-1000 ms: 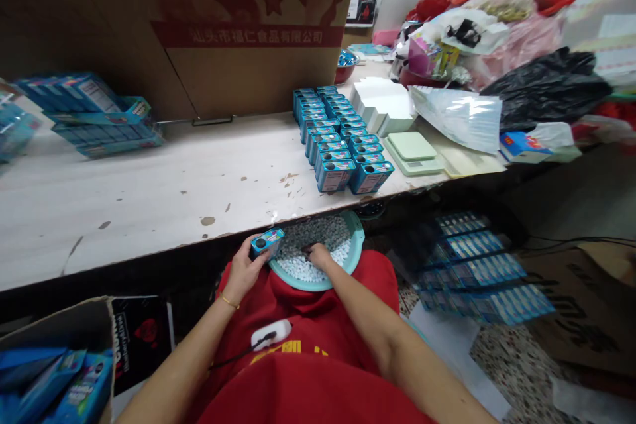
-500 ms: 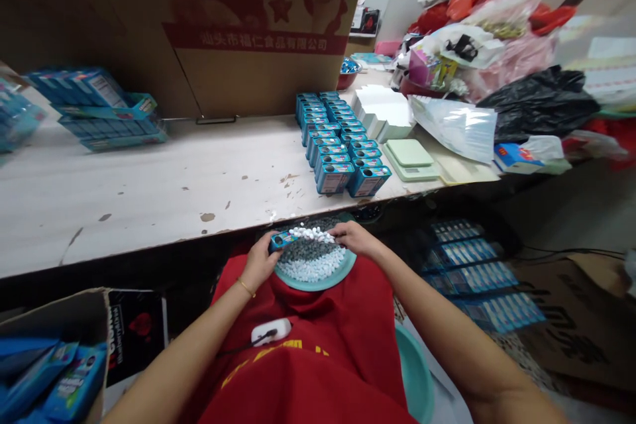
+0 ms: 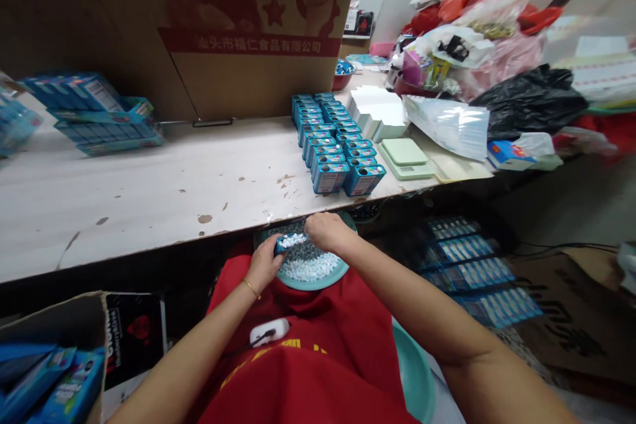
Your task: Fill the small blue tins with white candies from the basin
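Note:
My left hand (image 3: 265, 264) grips a small blue tin (image 3: 279, 245) over the near left of a teal basin. White mint-like pellets (image 3: 294, 240) are heaped at the tin's opening. Closed and knuckles up, my right hand (image 3: 328, 232) is just right of the tin, on a small scoop mostly hidden by the pellets and fingers. The teal basin (image 3: 330, 281) rests at my lap below the table edge, holding many loose white pellets (image 3: 308, 266).
Rows of blue tins (image 3: 330, 175) stand on the white table (image 3: 149, 199), beside a pale green scale (image 3: 405, 152) and white card stacks (image 3: 380, 109). A large carton (image 3: 258, 79) stands behind. Filled trays (image 3: 477, 271) lie lower right; an open box (image 3: 106, 324) of blue packs is lower left.
My right hand has moved left and turned over toward the tin. The pellets that lay heaped between my hands are now at the tin's opening. The tin has shifted only slightly.

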{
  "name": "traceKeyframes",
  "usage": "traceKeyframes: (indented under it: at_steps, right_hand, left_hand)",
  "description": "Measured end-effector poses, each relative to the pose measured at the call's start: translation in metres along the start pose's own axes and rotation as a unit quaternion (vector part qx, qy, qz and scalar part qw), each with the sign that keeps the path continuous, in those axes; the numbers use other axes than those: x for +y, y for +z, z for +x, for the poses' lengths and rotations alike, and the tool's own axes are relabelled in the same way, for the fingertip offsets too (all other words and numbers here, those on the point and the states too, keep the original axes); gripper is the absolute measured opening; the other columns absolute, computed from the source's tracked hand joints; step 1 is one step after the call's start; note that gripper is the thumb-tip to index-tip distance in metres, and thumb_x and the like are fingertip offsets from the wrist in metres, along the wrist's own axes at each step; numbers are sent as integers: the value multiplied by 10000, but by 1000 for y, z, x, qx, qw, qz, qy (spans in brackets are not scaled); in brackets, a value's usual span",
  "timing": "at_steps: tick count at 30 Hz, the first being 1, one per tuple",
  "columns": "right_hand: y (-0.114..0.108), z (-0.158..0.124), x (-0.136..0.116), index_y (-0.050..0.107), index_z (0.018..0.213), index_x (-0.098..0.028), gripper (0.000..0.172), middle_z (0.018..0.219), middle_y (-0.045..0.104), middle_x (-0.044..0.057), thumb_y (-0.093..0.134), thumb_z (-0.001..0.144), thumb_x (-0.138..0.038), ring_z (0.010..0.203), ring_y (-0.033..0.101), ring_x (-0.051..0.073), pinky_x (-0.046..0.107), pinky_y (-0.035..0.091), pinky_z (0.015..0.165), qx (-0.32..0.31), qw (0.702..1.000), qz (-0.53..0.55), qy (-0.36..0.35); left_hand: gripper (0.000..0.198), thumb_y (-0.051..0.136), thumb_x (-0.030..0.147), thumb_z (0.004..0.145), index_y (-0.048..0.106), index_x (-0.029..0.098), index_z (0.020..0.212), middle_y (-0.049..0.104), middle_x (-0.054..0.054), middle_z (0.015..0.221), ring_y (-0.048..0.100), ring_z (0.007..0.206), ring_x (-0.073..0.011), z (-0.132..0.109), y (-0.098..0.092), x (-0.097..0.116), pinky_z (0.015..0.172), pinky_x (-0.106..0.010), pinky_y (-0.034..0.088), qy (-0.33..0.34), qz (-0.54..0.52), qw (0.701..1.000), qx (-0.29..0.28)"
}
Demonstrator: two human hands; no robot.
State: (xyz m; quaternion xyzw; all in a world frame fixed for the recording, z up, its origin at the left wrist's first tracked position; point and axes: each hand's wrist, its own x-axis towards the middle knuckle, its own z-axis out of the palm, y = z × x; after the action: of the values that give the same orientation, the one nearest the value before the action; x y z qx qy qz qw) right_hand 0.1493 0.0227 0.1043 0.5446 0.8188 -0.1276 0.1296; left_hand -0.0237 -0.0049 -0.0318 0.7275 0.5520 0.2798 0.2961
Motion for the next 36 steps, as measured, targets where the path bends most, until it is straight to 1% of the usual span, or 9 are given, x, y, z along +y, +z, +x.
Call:
traceKeyframes:
  at_steps: [5, 9, 12, 16, 20, 24, 26, 30, 36]
  right_hand:
    - [-12, -4, 1, 652, 906, -142, 266, 891, 651, 145, 475, 711, -108, 882, 587, 236, 311, 415, 751, -11, 1000, 12, 1]
    - [1, -10, 27, 664, 869, -215, 277, 890, 650, 93, 450, 718, -124, 884, 576, 226, 289, 397, 730, 12, 999, 33, -14]
    - [38, -10, 59, 655, 900, -264, 301, 927, 642, 55, 426, 752, -138, 919, 557, 194, 258, 382, 744, 36, 997, 66, 15]
    - [109, 4, 75, 658, 883, -193, 308, 928, 639, 101, 393, 770, -85, 903, 570, 187, 250, 398, 731, 5, 983, 101, 155]
    - [168, 33, 36, 652, 913, -112, 355, 972, 628, 168, 327, 791, -44, 927, 572, 207, 286, 409, 765, 0, 974, 137, 181]
    - [196, 60, 1, 670, 919, -167, 337, 963, 655, 115, 400, 752, -51, 932, 582, 187, 267, 411, 788, -2, 963, 218, 157]
    - [202, 67, 2, 678, 916, -192, 336, 931, 673, 75, 448, 716, -51, 892, 598, 173, 244, 424, 762, -5, 954, 267, 139]
    - [201, 62, 27, 679, 926, -176, 324, 897, 686, 29, 516, 669, -67, 809, 609, 144, 205, 443, 703, 0, 929, 355, 106]
    - [160, 26, 66, 665, 961, -132, 343, 847, 680, 36, 486, 672, -83, 660, 581, 125, 213, 445, 587, 25, 904, 420, 82]
  left_hand:
    - [410, 502, 185, 697, 496, 171, 1107, 595, -72, 1037, 555, 942, -197, -1, -4, 2, 849, -338, 423, -18, -23, 1000, 0]
    - [396, 519, 221, 703, 501, 172, 1095, 604, -66, 1016, 561, 918, -189, -4, -9, 4, 828, -318, 425, -32, -47, 998, 7]
    - [383, 525, 278, 719, 507, 178, 1089, 606, -60, 1011, 565, 906, -182, -10, -18, 3, 812, -302, 426, -46, -77, 996, 27]
    - [389, 523, 335, 732, 501, 191, 1093, 605, -50, 1020, 565, 911, -177, -19, -30, -3, 823, -301, 420, -64, -103, 991, 55]
    - [411, 549, 362, 712, 502, 196, 1086, 607, -45, 1032, 569, 920, -178, -24, -34, -9, 839, -304, 422, -81, -120, 987, 76]
    - [423, 566, 370, 700, 499, 205, 1084, 604, -41, 1036, 566, 925, -178, -23, -33, -10, 847, -310, 420, -92, -122, 985, 83]
    - [425, 573, 366, 693, 502, 200, 1079, 602, -45, 1037, 562, 931, -179, -22, -33, -9, 849, -311, 419, -96, -133, 983, 87]
    - [429, 586, 350, 682, 513, 186, 1071, 608, -52, 1019, 564, 921, -185, -20, -34, -8, 846, -318, 420, -100, -149, 980, 88]
    - [401, 567, 327, 708, 507, 187, 1079, 607, -50, 1012, 566, 910, -178, -18, -32, -6, 830, -303, 427, -80, -132, 985, 73]
